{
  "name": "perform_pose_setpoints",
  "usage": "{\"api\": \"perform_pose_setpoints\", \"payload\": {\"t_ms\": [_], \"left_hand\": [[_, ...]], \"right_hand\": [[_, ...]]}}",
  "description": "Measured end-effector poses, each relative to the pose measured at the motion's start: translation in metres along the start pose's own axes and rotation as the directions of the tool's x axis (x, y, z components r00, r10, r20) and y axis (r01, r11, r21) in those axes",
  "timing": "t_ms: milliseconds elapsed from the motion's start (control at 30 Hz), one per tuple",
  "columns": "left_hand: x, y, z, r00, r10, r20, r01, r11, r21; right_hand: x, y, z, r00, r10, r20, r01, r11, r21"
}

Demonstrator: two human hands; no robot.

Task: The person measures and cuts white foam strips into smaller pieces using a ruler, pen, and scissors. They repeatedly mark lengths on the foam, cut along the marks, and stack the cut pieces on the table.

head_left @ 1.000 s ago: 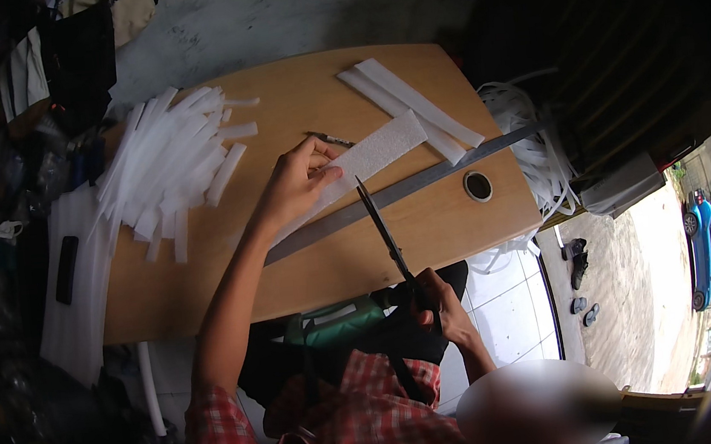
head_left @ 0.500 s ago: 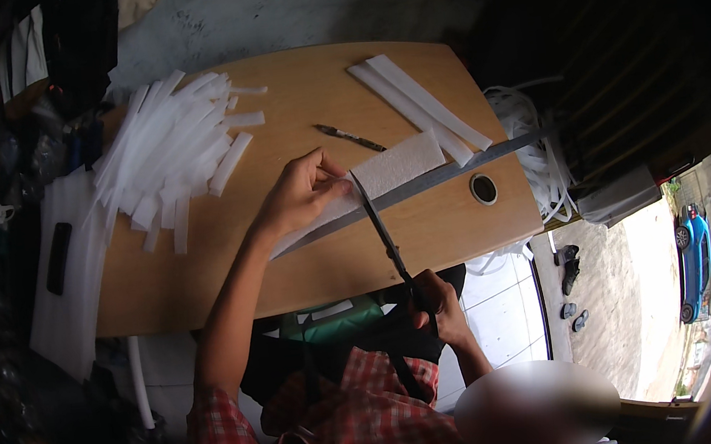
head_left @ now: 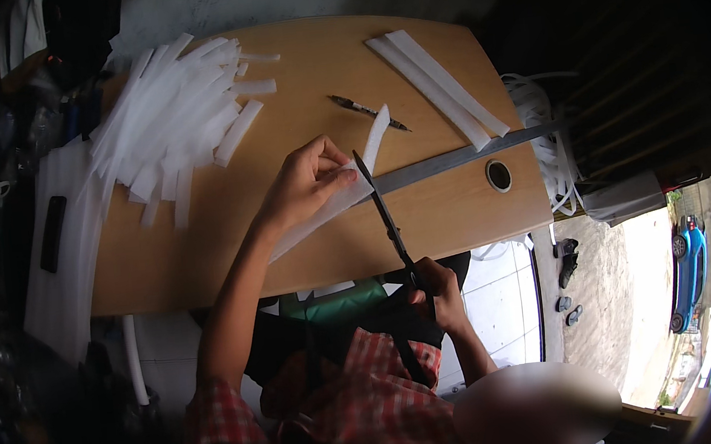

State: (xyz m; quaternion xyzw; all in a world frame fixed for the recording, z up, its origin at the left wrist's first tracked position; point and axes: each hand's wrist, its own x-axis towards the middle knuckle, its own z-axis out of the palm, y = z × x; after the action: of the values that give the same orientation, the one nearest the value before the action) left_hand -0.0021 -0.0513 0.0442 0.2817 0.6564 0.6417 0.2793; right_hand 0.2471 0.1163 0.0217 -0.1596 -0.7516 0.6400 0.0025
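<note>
My left hand (head_left: pixel 307 181) pinches a long white strip (head_left: pixel 344 193) of material flat on the wooden table (head_left: pixel 204 254). My right hand (head_left: pixel 436 290), below the table's front edge, grips the handles of long black scissors (head_left: pixel 385 215). Their blades point up the table and cut across the strip just right of my left fingers. A narrow cut piece (head_left: pixel 376 139) stands off beyond the blades.
A heap of cut white strips (head_left: pixel 171 124) lies at the table's left. Two long strips (head_left: pixel 437 86), a pen (head_left: pixel 368 111), a grey metal ruler (head_left: pixel 461 159) and a cable hole (head_left: pixel 498 176) are on the right. White sheets (head_left: pixel 63 250) hang off the left side.
The scissors have advanced up through the strip, and the piece right of the blades has separated and tilted upward. My left hand stays on the strip.
</note>
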Motion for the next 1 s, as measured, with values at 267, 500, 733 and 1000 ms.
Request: {"api": "perform_pose_setpoints", "payload": {"t_ms": [267, 500, 733, 1000], "left_hand": [[-0.003, 0.014, -0.055, 0.862, 0.266, -0.431, -0.232, 0.964, 0.130], [-0.005, 0.055, -0.055, 0.638, 0.254, -0.727, -0.221, 0.965, 0.143], [0.003, 0.061, -0.044, 0.478, 0.421, -0.771, -0.317, 0.901, 0.296], [0.005, 0.059, -0.030, 0.569, 0.454, -0.686, -0.318, 0.891, 0.325]], "right_hand": [[0.002, 0.004, 0.005, 1.000, -0.003, 0.017, 0.002, 0.998, 0.062], [0.000, 0.007, 0.022, 0.987, -0.080, 0.138, 0.069, 0.995, 0.078], [-0.016, 0.003, 0.019, 0.967, -0.073, 0.242, 0.088, 0.995, -0.048], [-0.017, 0.013, 0.015, 0.946, -0.181, 0.268, 0.203, 0.977, -0.057]]}}
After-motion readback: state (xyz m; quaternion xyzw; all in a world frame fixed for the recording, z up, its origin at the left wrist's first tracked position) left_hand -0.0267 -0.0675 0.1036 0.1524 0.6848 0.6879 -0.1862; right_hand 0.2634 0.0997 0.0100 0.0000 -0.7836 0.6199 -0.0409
